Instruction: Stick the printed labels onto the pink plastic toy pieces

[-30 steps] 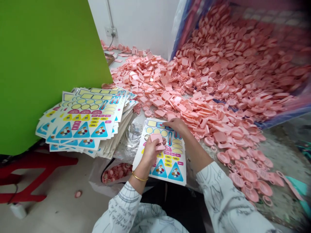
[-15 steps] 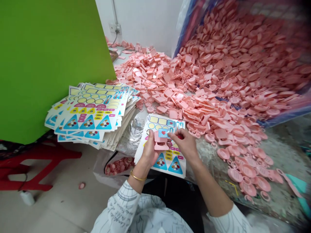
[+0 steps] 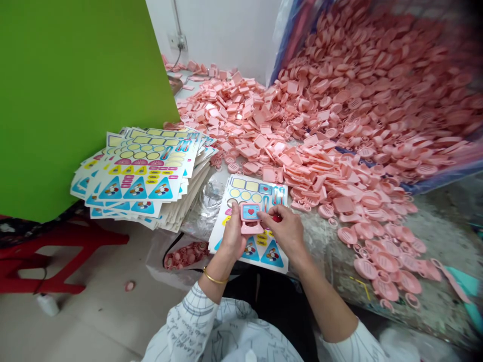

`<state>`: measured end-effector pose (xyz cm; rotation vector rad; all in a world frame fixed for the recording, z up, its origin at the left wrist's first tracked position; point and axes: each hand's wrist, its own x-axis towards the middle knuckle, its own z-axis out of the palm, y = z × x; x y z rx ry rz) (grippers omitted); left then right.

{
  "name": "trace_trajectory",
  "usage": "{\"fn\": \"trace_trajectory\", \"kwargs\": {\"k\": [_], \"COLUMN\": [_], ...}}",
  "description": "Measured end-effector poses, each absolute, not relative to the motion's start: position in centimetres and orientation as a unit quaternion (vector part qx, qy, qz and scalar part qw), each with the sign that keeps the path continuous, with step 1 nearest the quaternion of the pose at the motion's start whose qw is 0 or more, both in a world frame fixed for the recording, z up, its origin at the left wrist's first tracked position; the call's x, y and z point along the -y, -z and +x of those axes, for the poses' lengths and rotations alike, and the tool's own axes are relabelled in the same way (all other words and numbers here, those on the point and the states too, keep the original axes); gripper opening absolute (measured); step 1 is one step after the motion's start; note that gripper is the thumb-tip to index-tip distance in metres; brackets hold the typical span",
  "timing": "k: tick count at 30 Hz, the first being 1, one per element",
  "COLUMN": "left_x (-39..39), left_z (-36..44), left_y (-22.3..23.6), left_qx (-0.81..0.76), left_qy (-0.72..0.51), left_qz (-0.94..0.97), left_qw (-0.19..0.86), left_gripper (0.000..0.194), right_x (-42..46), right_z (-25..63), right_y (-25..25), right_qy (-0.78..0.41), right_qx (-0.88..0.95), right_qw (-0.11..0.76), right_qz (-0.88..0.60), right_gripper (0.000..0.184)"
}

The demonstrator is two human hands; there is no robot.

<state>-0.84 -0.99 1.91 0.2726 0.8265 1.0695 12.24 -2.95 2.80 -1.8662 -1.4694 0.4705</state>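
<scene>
My left hand (image 3: 231, 236) is closed around a small pink plastic toy monitor (image 3: 252, 229) on a stand, thumb along its left side. A blue sticker with a red heart (image 3: 250, 212) lies within the monitor's raised frame. The bent fingers of my right hand (image 3: 287, 229) are closed at the sticker's right edge, touching it; the exact pinch is partly hidden. Just beneath both hands lies a small pile of sticker sheets (image 3: 241, 254) with yellow, blue and pink shapes, partly covered by them.
A tall stack of sticker sheets (image 3: 136, 176) stands left, near a green panel (image 3: 83, 100). Pink plastic parts (image 3: 264, 125) heap across the table, spilling from a blue-edged crate (image 3: 433, 183). A bag of pink pieces (image 3: 186, 256) hangs below. A red stool (image 3: 71, 251) stands left.
The heart sticker has gone from being held over the monitor's upper part to lying flat inside its frame. My right fingers have moved slightly down along its right edge.
</scene>
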Motion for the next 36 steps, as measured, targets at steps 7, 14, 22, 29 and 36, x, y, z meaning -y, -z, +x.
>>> {"fn": "trace_trajectory", "kwargs": {"k": [7,14,22,29,36], "left_x": [1.2,1.5,1.7,3.7,20.1], "left_z": [-0.6,-0.8,-0.7,-0.4,16.0], "left_y": [-1.3,-1.2,-1.2,-2.4,-0.3], "left_qx": [-0.374,-0.392,-0.457,-0.463,-0.334], "left_qy": [-0.499,-0.503,-0.512,-0.437,0.047], "left_qz": [0.14,0.171,0.213,0.267,0.271], "left_qw": [0.769,0.751,0.695,0.723,0.901], "left_gripper": [0.052,0.032,0.023,0.033,0.017], "right_x": [3.0,3.2,5.3,9.4,5.4], "right_z": [12.3,12.4,12.1,22.6,34.8], "right_y": [-2.6,-2.6,-3.6,-4.2,-4.3], "right_qy": [-0.171,-0.141,-0.101,-0.062,-0.011], "right_qx": [0.571,0.593,0.646,0.535,0.459], "right_qw": [0.349,0.319,0.223,0.241,0.081], "right_qz": [-0.724,-0.726,-0.723,-0.808,-0.884], "right_gripper": [0.04,0.038,0.035,0.037,0.037]}}
